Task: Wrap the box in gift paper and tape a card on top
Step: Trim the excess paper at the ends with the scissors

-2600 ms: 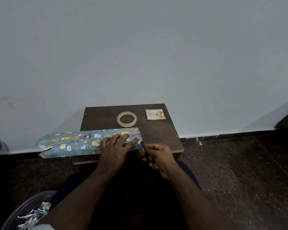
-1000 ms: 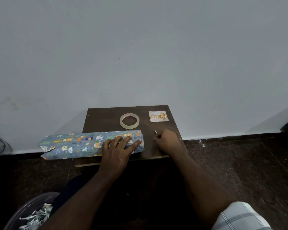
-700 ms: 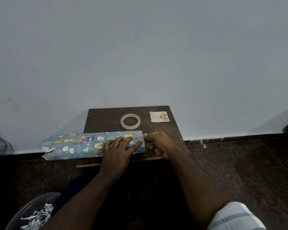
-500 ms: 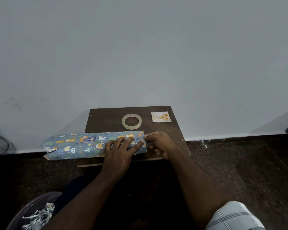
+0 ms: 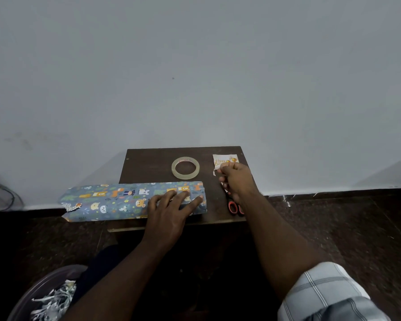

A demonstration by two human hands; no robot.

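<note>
Card (image 5: 225,158) under right hand (image 5: 235,179) fingertips, table's far corner.

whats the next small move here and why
Probably lift the card and carry it onto the wrapped box. The right hand already pinches the card's near edge, the left hand presses flat on the box, and the tape lies beside, ready.

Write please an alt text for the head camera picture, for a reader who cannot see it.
A person's left hand presses flat on a long box wrapped in animal-print paper on a small dark table, while the right hand pinches a small card at the far right corner. A tape roll lies behind the box, and red-handled scissors lie under the right wrist.
</note>
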